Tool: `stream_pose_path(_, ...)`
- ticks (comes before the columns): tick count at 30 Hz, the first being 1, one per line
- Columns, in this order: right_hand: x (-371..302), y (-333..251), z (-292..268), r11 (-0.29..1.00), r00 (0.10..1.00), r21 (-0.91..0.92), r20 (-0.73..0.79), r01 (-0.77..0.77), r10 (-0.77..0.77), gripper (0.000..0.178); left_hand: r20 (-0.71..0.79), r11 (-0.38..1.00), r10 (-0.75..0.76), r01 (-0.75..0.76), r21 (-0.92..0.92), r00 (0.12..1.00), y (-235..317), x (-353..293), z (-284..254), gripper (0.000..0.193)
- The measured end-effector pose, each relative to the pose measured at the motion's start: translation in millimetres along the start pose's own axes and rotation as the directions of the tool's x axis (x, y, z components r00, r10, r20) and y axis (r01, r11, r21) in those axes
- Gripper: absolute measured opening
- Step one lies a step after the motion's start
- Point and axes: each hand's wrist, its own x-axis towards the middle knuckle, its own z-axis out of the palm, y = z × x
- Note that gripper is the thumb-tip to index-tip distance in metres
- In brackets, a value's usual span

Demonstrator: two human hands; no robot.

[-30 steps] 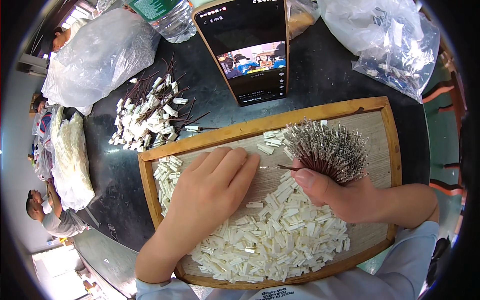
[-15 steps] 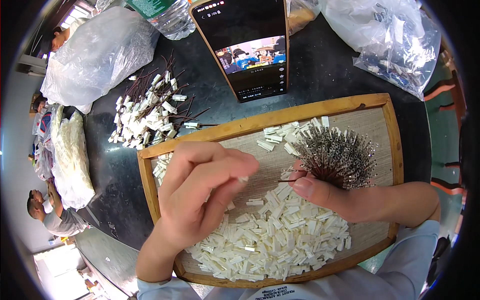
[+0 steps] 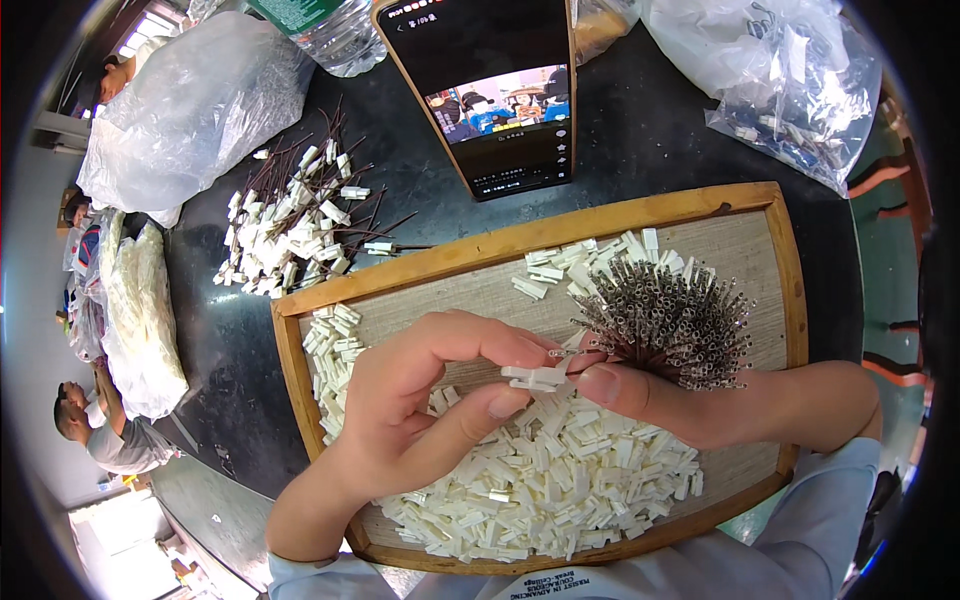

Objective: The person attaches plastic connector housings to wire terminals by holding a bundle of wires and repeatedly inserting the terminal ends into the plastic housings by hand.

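My left hand (image 3: 430,390) pinches a white plastic connector housing (image 3: 536,378) between thumb and fingers, over the tray. Close against it, my right hand (image 3: 650,395) is closed on a thick bundle of brown wires with metal terminals (image 3: 665,320) fanning out above the fist. One wire end with its terminal (image 3: 566,353) sticks out from the bundle toward my left fingertips. Whether it touches the housing I cannot tell. Under both hands lies a large heap of loose white housings (image 3: 560,480), inside a wood-rimmed tray (image 3: 500,238).
Left beyond the tray is a pile of wires with white housings fitted (image 3: 300,220). A phone (image 3: 485,100) stands behind the tray, beside a water bottle (image 3: 335,35). Plastic bags (image 3: 205,105) lie on the dark table (image 3: 640,140). People sit farther off at the left.
My left hand has moved right and slightly down, bringing a housing up to the wire bundle. The right hand has barely moved and keeps its hold.
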Motion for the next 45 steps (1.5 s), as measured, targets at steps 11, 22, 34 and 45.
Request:
stream_pose_path(11,2,-8,0,0.992,0.996,0.09,-0.002,-0.084,0.084,0.017,-0.106,0.957,-0.156,0.124,-0.262,0.982,6,0,-1,0.024)
stream_pose_path(22,4,-8,3,0.993,0.997,0.097,-0.002,-0.074,0.074,0.015,0.114,0.881,0.321,-0.34,0.328,0.94,-2,4,-4,0.012)
stream_pose_path(34,5,-7,0,0.998,0.984,0.052,-0.174,-0.035,0.044,0.018,-0.136,0.734,0.551,-0.401,0.548,0.823,-3,-4,-7,0.021)
stream_pose_path(45,6,-16,7,0.998,0.996,0.033,-0.073,-0.054,0.056,0.017,0.322,0.395,0.614,-0.634,0.665,0.72,7,4,12,0.02)
